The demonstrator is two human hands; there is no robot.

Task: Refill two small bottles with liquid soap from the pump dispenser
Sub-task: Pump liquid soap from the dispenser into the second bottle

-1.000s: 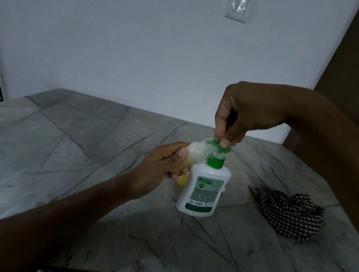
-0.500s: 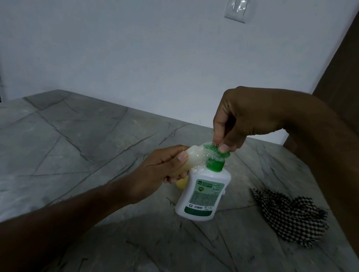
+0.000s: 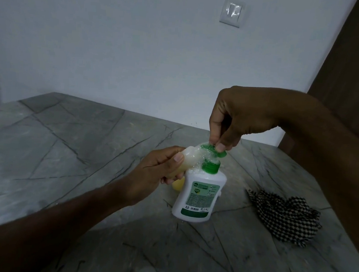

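Small bottle (image 3: 188,160) tilted, mouth at pump spout, foam-coated: likely slippery, light, squeezable; grip mid-body. Left hand (image 3: 156,172) wraps it. Right hand (image 3: 235,118) fingertips press green pump head (image 3: 213,149). Dispenser (image 3: 199,193) on table (image 3: 66,148); checkered cloth (image 3: 284,217) at 3 o'clock.

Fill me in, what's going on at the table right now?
A person is topping up a small bottle from the white pump dispenser standing on the stone table. The left hand holds the small bottle tilted against the green pump head, while the right hand presses that head with its fingertips. Foam shows around the spout. Something yellow sits behind the dispenser, and a checkered cloth lies to the right.
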